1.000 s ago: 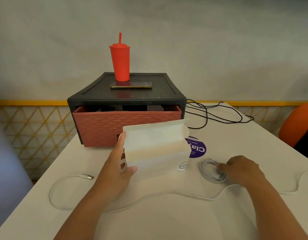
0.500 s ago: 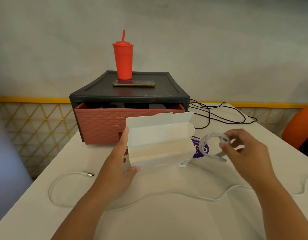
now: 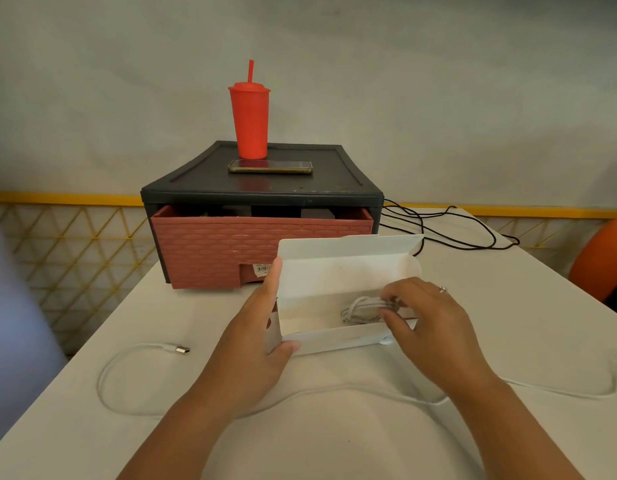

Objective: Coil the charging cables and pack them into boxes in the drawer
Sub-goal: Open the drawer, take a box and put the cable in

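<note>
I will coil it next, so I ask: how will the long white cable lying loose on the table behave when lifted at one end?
Probably floppy: the white cable lies in soft, wandering curves over the table. Likely light, being so thin. Its metal plug may swing once the cable hangs free.

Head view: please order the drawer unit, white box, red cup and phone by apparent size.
1. drawer unit
2. white box, nearer the camera
3. red cup
4. phone, lying flat and foreshortened

Two bare arms [image 3: 182,431] show, with skin all the way down. The right hand [image 3: 435,327] wears one small ring [image 3: 442,289] — shiny and thin. The left hand [image 3: 262,341] has short nails.
</note>
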A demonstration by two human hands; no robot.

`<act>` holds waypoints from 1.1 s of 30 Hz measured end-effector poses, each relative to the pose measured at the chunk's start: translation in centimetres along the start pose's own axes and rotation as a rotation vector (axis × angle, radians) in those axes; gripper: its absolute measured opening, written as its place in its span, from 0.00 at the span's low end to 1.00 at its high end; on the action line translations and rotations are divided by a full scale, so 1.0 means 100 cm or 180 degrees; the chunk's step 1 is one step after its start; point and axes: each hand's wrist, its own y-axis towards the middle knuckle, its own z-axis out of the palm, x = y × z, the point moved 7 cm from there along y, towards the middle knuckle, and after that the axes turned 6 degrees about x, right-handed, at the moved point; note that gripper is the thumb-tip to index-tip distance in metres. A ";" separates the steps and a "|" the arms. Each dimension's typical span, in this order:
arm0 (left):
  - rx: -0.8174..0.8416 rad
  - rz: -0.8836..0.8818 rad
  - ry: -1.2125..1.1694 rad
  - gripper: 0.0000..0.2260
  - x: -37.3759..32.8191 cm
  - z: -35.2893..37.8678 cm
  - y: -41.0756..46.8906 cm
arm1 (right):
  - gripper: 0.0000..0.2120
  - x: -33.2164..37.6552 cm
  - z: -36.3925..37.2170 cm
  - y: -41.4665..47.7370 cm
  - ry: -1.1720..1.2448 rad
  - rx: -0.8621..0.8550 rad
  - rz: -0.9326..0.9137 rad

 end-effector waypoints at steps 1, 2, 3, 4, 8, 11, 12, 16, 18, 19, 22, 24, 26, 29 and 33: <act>-0.0005 -0.0008 0.0009 0.48 0.000 0.000 0.000 | 0.06 -0.003 0.001 0.000 -0.0001 0.0104 0.0050; -0.0007 -0.0013 0.0018 0.49 0.000 0.000 0.000 | 0.04 -0.005 0.003 0.000 0.0000 0.0210 0.0098; -0.0007 -0.0017 0.0024 0.49 0.000 0.000 0.000 | 0.04 -0.007 0.005 -0.001 0.0014 0.0313 0.0125; -0.0007 -0.0024 0.0027 0.49 0.000 0.000 0.000 | 0.05 -0.008 0.007 -0.001 0.0022 0.0403 0.0127; -0.0016 -0.0064 -0.0022 0.48 0.002 0.000 0.000 | 0.12 -0.007 0.012 -0.003 -0.0045 0.0553 -0.0040; -0.0005 -0.0163 -0.0271 0.47 0.008 0.000 0.000 | 0.14 -0.007 0.010 -0.003 -0.0030 0.0401 -0.0009; -0.0004 -0.0204 -0.0403 0.46 0.010 -0.001 0.001 | 0.15 -0.009 0.006 -0.003 -0.0005 0.0271 0.0058; 0.0064 -0.0415 -0.0724 0.44 0.019 -0.001 0.002 | 0.18 -0.030 -0.003 -0.004 0.0771 0.0242 0.0981; 0.0107 -0.0441 -0.0747 0.42 0.020 0.000 0.003 | 0.28 -0.043 0.008 -0.009 0.1576 0.0632 0.1428; 0.0116 -0.0436 -0.0762 0.41 0.020 0.001 0.003 | 0.31 -0.046 0.016 -0.013 0.1947 0.0878 0.1572; 0.0062 -0.0415 -0.0837 0.38 0.018 0.006 0.004 | 0.38 -0.052 0.042 -0.025 0.2439 0.1386 0.1839; -0.0069 -0.0387 -0.0777 0.36 0.018 0.006 0.005 | 0.33 -0.055 0.052 -0.026 0.2383 0.1252 0.2014; -0.0194 -0.0396 -0.0508 0.35 0.022 0.006 0.006 | 0.28 -0.056 0.059 -0.024 0.2283 0.1051 0.2142; -0.0170 -0.0526 -0.0351 0.33 0.032 0.007 0.009 | 0.28 -0.054 0.065 -0.020 0.2021 0.0875 0.2216; -0.0009 -0.0636 -0.0246 0.30 0.050 0.012 0.011 | 0.28 -0.053 0.063 -0.011 0.1550 0.0729 0.2184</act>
